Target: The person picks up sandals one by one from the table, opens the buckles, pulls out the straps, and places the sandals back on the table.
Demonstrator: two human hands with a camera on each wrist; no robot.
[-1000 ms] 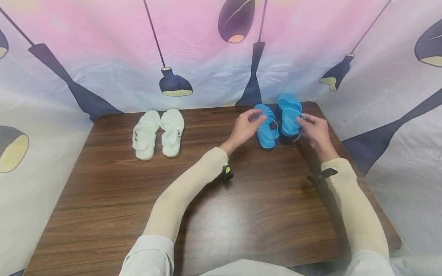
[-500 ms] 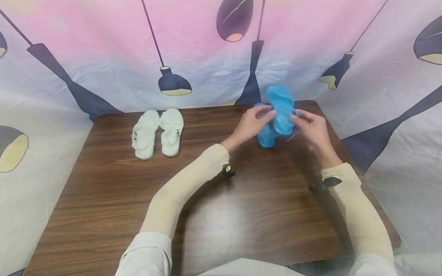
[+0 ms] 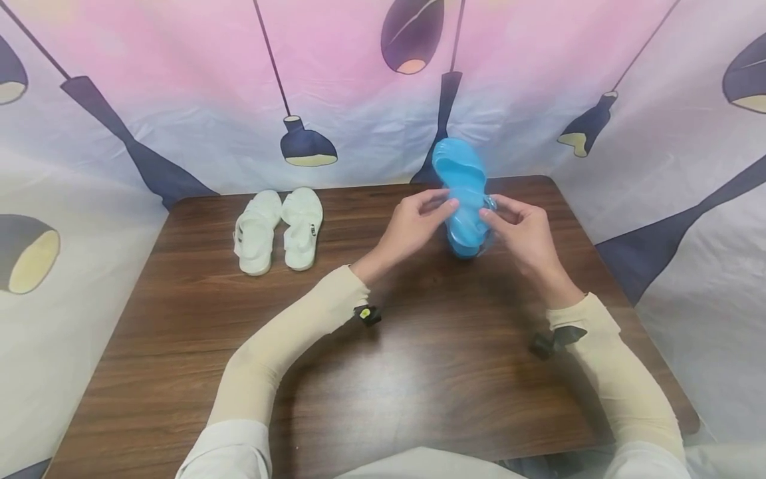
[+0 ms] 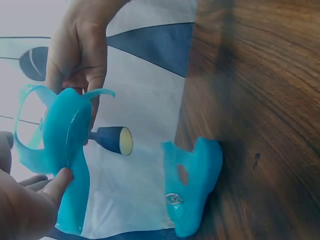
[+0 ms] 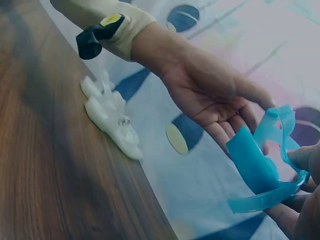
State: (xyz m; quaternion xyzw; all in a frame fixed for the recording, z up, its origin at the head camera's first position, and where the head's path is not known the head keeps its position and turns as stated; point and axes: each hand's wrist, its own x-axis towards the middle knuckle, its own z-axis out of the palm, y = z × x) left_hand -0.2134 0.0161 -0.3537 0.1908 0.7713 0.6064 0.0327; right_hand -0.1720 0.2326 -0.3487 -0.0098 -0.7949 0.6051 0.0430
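Observation:
One blue sandal (image 3: 459, 166) is held up off the table between both hands, its toe toward the back cloth. My left hand (image 3: 409, 225) pinches its left side, thumb in front. On the other side my right hand (image 3: 525, 233) grips it by the strap and heel area. A loose strap end sticks out of the held sandal (image 4: 65, 130) in the left wrist view. The second blue sandal (image 4: 195, 187), with a metal buckle, rests on the table; in the head view it is mostly hidden behind the raised one.
A pair of white sandals, the left one (image 3: 256, 233) and the right one (image 3: 302, 229), lies side by side at the back left of the brown wooden table (image 3: 413, 372). A printed cloth (image 3: 359, 100) hangs right behind the table's back edge.
The right blue sandal has been lifted and moved left, over the other blue sandal. My left hand has drawn back slightly and taken hold of it too; the right hand has moved left.

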